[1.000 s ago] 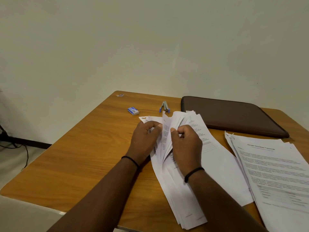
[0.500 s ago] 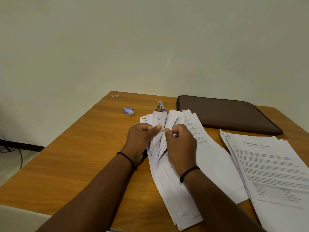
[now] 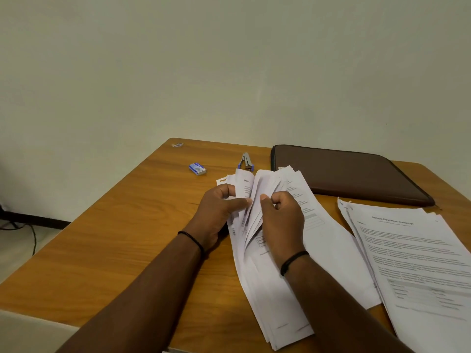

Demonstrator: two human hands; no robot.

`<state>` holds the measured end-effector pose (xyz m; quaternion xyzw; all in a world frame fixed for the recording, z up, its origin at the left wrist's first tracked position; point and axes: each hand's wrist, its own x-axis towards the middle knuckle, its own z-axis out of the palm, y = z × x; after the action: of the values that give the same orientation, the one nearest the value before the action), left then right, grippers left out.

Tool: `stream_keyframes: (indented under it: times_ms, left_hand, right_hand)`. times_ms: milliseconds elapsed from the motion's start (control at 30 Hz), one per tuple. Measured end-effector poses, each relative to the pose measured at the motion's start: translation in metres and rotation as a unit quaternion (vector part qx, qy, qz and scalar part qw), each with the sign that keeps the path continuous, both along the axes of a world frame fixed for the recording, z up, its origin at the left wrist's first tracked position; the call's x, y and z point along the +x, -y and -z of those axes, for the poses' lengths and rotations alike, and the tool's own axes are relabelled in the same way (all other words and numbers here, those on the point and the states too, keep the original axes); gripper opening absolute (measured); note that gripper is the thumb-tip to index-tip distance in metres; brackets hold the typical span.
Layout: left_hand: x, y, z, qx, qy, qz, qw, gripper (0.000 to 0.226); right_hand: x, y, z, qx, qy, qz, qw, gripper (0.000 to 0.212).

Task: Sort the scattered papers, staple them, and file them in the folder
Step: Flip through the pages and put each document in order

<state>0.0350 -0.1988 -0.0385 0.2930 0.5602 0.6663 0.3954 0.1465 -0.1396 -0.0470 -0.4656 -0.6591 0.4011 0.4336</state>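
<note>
1. Both forearms reach forward over the wooden worktop (image 3: 107,240), each with a thin black wrist band (image 3: 191,238), and the two hands meet at the far end of a thick stack of papers (image 3: 275,296).
2. The left hand (image 3: 219,212) lies on the stack's left edge, fingers curled, thumb pressed against a few lifted sheets so that it pinches them.
3. The right hand (image 3: 283,217) rests on top of the stack with its fingers bent and thumb tip forward, gripping a fan of raised sheet ends.
4. The sheets between the two hands curl upward and splay apart; the near end of the stack lies flat under the right forearm.
5. A word beginning "Section" shows on the sheet held by the left hand; the finer print is too small to read.
6. To the right of the right hand, a second pile of printed pages (image 3: 418,263) lies flat; its top page carries the heading "Sample Education Transcript".
7. Beyond the right hand lies a closed brown folder (image 3: 349,171), its near left corner touched by the fanned papers.
8. Just beyond the left hand's fingers sits a small stapler (image 3: 246,162) with blue parts; farther left lies a small blue box (image 3: 197,168), label unreadable.
</note>
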Motion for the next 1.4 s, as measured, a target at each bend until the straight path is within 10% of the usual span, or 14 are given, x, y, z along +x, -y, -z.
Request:
stream_keyframes:
  times_ms: [367, 533, 767, 1100, 1267, 1400]
  left_hand:
    - [-0.002, -0.008, 0.009, -0.054, -0.147, -0.087, 0.984, 0.048]
    - [-0.009, -0.01, 0.012, -0.163, -0.389, -0.209, 0.882, 0.03]
    - [-0.001, -0.007, 0.013, -0.11, -0.406, -0.246, 0.873, 0.012]
    - [0.0, 0.058, -0.058, 0.106, -0.313, -0.392, 0.858, 0.024]
    - [-0.027, 0.102, -0.101, 0.183, -0.343, -0.44, 0.809, 0.021]
    - [-0.045, 0.133, -0.127, 0.216, -0.355, -0.453, 0.789, 0.026]
  right_hand:
    - [0.002, 0.007, -0.004, 0.048, 0.046, -0.001, 0.998, 0.015]
    - [0.002, 0.009, -0.007, 0.155, 0.144, 0.002, 0.977, 0.014]
    - [-0.011, 0.005, -0.008, 0.33, 0.332, 0.014, 0.884, 0.027]
    - [0.006, 0.001, -0.005, 0.281, 0.443, -0.078, 0.848, 0.029]
    - [0.0, 0.016, -0.013, 0.219, 0.453, -0.069, 0.861, 0.041]
    - [-0.018, 0.037, -0.052, 0.192, 0.221, -0.068, 0.954, 0.051]
